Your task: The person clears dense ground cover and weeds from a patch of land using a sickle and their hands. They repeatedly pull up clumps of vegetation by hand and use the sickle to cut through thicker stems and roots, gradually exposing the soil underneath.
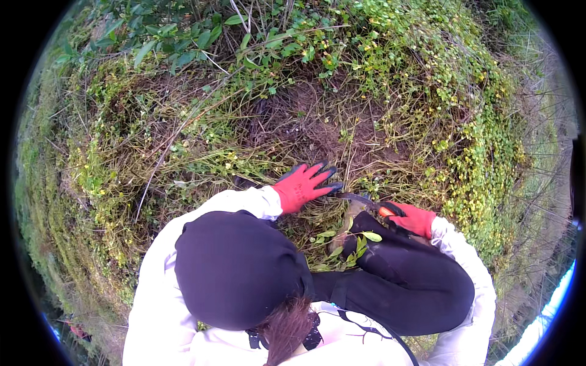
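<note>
My left hand (304, 187), in a red glove with dark fingertips, is spread over the cut or flattened stems (229, 160) with its fingers apart. I see nothing held in it. My right hand (414, 219), gloved the same way, is closed around the orange handle (387, 211) of a sickle. Its curved, dark blade (359, 197) points left, toward my left fingertips, close above the grass. Whether the blade tip touches the glove is hard to tell. Beside my right hand is my bent knee in dark trousers (412, 274), with a leafy sprig (359, 247) in front of it.
Ahead lies a patch of brown soil (320, 119) with dry stems. Low, yellow-green creeping weeds (480, 155) grow thickly to the right. A leafy shrub (183, 41) stands at the upper left, and a long dry twig (169, 142) slants across the ground.
</note>
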A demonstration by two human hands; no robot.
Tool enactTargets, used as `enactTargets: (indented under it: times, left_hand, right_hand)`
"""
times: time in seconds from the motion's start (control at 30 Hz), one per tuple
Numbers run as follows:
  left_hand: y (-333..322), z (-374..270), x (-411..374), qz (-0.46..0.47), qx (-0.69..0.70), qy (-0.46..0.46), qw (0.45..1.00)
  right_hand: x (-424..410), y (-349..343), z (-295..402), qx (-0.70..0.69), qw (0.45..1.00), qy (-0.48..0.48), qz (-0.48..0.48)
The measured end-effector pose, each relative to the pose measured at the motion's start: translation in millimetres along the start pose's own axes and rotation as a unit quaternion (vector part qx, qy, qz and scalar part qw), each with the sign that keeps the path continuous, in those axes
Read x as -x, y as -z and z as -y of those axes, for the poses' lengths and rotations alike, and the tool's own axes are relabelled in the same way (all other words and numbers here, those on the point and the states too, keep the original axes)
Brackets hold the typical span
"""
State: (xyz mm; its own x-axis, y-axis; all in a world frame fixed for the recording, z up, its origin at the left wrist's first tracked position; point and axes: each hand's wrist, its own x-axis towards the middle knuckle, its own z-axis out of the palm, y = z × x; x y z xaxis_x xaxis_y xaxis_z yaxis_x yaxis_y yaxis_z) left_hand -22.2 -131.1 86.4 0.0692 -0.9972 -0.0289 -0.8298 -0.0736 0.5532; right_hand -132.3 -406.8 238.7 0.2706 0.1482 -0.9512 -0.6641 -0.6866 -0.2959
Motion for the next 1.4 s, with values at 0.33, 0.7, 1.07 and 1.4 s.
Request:
enactTargets:
  times: [0.33,0.7,1.07,1.4]
  left_hand:
    - [0,1,23,0.026,0.122,0.089,0.988]
    - [115,164,350,-0.047,-0.205,0.624,0.753]
    - [83,54,237,-0.107,-0.094,0.539,0.830]
    - [145,-3,68,0.061,-0.070,0.313,0.945]
  right_hand:
    - [-12,-12,-7,0.006,0.999,0.028,-0.016]
    - [-15,51,-8,-0.581,0.722,0.263,-0.267]
    - [-163,157,86,-0.482,0.728,0.336,-0.352]
    - [-243,95,74,-0.187,0.876,0.248,-0.368]
